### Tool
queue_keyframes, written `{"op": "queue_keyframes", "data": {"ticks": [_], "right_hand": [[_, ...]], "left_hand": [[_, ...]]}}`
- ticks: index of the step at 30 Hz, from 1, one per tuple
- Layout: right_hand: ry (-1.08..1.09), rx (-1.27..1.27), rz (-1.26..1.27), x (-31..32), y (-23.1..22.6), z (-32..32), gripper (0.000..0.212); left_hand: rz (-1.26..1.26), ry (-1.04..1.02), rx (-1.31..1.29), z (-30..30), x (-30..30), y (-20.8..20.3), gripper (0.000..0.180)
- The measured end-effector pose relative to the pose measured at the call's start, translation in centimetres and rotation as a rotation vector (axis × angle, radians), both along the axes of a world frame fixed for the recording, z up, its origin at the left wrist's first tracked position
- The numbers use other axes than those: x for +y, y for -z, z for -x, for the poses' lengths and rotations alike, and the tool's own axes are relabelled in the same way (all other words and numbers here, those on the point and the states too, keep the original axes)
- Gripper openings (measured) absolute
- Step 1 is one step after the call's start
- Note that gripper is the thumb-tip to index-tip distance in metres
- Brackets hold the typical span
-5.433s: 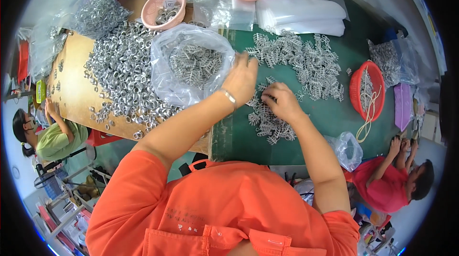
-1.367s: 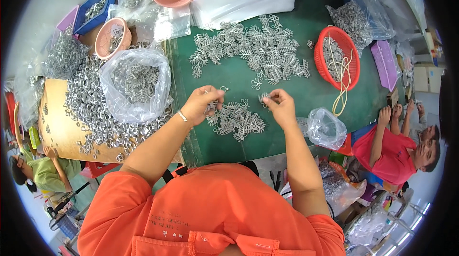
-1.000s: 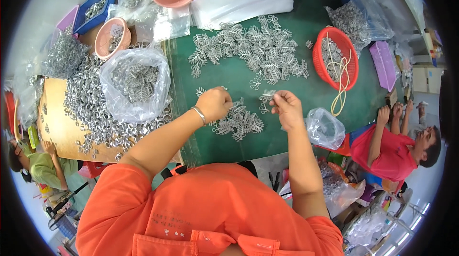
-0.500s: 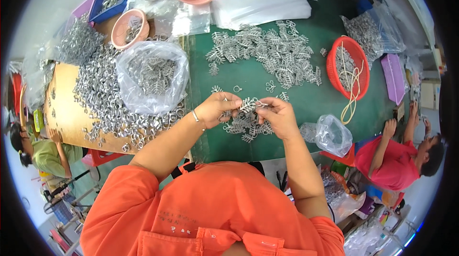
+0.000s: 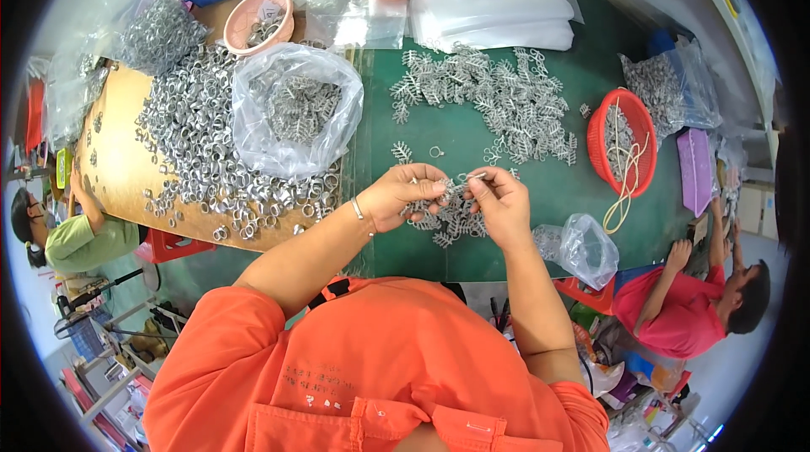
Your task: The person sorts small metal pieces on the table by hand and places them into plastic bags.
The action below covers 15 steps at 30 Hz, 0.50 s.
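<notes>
1. Over the near edge of the green table (image 5: 582, 207), a small grey metal piece (image 5: 460, 184) is held between both hands, just above a little pile of comb-shaped metal pieces (image 5: 447, 220).
2. The left hand (image 5: 403, 197) is curled, with its fingertips pinched shut on the left end of the piece. A thin bracelet (image 5: 358, 208) is worn on that wrist.
3. The right hand (image 5: 499, 203) is closed too, and the right end of the piece is gripped between thumb and first finger.
4. The step in hand looks like pulling or snapping the piece apart. For the next move, a firm pinch on both ends and a small twist would likely be needed.
5. The piece is thin, silver-grey and dull, with tiny teeth like a comb. Finer detail is too small to be made out.
6. A big heap of the same pieces (image 5: 494, 97) is spread farther back on the table.
7. A clear plastic bag of metal parts (image 5: 295, 110) is seen to the left, with loose metal rings (image 5: 198, 152) lying around it on a brown board (image 5: 110, 165).
8. A red basket (image 5: 623, 152) is placed to the right, and a small clear bag (image 5: 582, 249) lies just beside the right hand.
</notes>
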State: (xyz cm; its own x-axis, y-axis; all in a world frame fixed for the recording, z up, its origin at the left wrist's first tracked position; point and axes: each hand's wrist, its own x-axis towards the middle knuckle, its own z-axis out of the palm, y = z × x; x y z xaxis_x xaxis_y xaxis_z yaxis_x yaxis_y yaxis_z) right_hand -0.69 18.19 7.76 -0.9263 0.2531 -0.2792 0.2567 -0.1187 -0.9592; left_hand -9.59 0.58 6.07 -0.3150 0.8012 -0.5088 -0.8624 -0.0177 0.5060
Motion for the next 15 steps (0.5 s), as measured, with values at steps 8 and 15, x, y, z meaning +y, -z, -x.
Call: {"op": "queue_keyframes", "data": {"ticks": [8, 15], "right_hand": [[0.248, -0.126, -0.573, 3.5, 3.8, -1.0, 0.028], [0.271, -0.138, -0.507, 5.3, 5.1, -4.3, 0.019]], "left_hand": [[-0.076, 0.012, -0.184, 0.4, -0.9, -0.4, 0.038], [-0.233, -0.274, -0.380, 1.0, -2.2, -1.5, 0.038]]}}
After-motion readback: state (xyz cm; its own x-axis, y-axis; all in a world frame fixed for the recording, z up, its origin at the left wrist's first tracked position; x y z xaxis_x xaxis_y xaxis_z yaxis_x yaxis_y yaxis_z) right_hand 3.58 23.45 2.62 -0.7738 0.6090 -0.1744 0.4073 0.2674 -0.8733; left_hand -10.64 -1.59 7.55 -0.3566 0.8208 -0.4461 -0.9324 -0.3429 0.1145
